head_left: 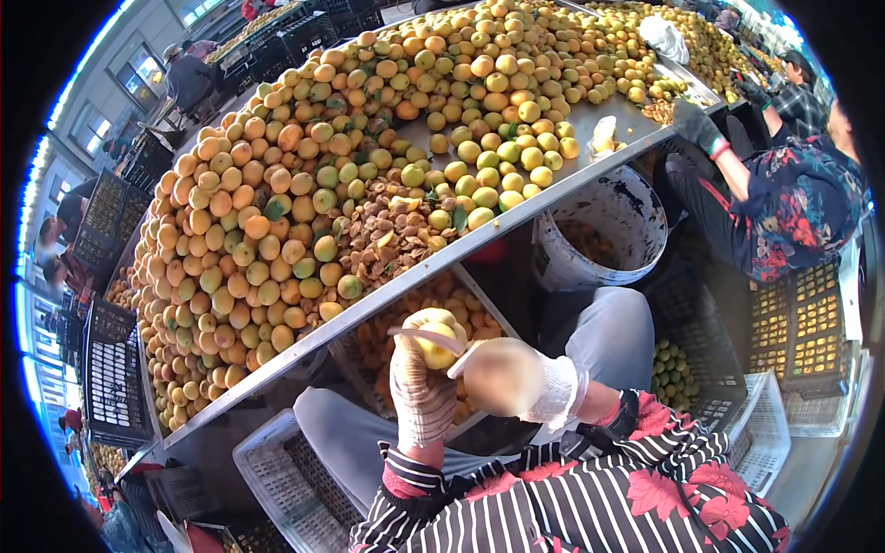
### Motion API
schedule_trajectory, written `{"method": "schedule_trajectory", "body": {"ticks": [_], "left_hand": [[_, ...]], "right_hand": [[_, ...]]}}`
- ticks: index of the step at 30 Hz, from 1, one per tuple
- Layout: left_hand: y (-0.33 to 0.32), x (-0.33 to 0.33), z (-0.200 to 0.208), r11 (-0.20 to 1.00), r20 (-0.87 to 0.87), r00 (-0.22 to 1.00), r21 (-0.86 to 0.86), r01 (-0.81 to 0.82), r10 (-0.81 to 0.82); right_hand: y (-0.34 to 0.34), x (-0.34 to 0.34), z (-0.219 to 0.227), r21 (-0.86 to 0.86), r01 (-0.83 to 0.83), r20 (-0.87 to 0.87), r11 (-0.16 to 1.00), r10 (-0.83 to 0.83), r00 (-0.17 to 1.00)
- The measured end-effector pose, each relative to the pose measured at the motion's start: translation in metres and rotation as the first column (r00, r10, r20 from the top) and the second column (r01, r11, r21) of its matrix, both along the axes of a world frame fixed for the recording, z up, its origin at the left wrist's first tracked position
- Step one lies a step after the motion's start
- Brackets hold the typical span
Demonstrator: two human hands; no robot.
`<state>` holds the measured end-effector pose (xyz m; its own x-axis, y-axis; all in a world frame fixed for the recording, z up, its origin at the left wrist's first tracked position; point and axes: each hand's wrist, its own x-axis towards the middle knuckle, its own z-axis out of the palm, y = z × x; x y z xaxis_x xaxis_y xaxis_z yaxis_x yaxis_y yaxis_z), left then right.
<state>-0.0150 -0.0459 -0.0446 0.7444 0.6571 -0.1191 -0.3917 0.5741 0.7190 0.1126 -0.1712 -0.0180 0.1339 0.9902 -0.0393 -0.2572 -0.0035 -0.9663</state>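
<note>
My left hand (422, 392), in a knitted glove, is closed around a yellow apricot (441, 347) above my lap. A thin, slightly curved knife blade (417, 335) lies across the fruit, touching it. The knife runs back to my right hand (544, 382), which wears a white glove with a cuff; a round blur hides most of its fingers. Beneath and behind the hands, a crate of apricots (484, 323) stands between my knees, partly covered by my arms. Just past the metal table edge (369, 309) lies a pile of brown apricot pits (392, 226).
A big heap of apricots (267, 175) covers the table. Right of the crate stands a stained white bucket (604, 267). Empty-looking plastic crates (286, 465) flank my legs, one light crate (765, 429) at right. A co-worker in a floral top (797, 198) sits close on the right.
</note>
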Motion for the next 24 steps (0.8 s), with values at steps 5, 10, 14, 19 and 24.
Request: {"method": "schedule_trajectory", "body": {"ticks": [5,10,14,19,24], "left_hand": [[-0.003,-0.006,-0.002,0.980,0.154,0.987,-0.196,-0.018,0.049],[-0.010,-0.014,0.003,0.965,0.139,0.982,-0.244,-0.094,0.131],[-0.015,-0.018,0.011,0.977,0.123,0.978,-0.156,-0.146,0.166],[-0.017,-0.024,0.020,0.981,0.105,0.979,-0.110,-0.161,0.172],[-0.020,-0.028,0.023,0.980,0.107,0.981,-0.140,-0.144,0.159]], "right_hand": [[-0.005,-0.009,0.008,0.109,0.134,0.374,0.985,-0.166,0.913],[0.002,-0.035,-0.005,0.186,0.336,0.598,0.924,-0.377,0.707],[0.003,-0.041,-0.006,0.191,0.355,0.622,0.915,-0.393,0.677],[0.006,-0.049,-0.001,0.151,0.337,0.625,0.929,-0.354,0.696],[0.006,-0.050,0.001,0.159,0.336,0.664,0.928,-0.353,0.659]]}}
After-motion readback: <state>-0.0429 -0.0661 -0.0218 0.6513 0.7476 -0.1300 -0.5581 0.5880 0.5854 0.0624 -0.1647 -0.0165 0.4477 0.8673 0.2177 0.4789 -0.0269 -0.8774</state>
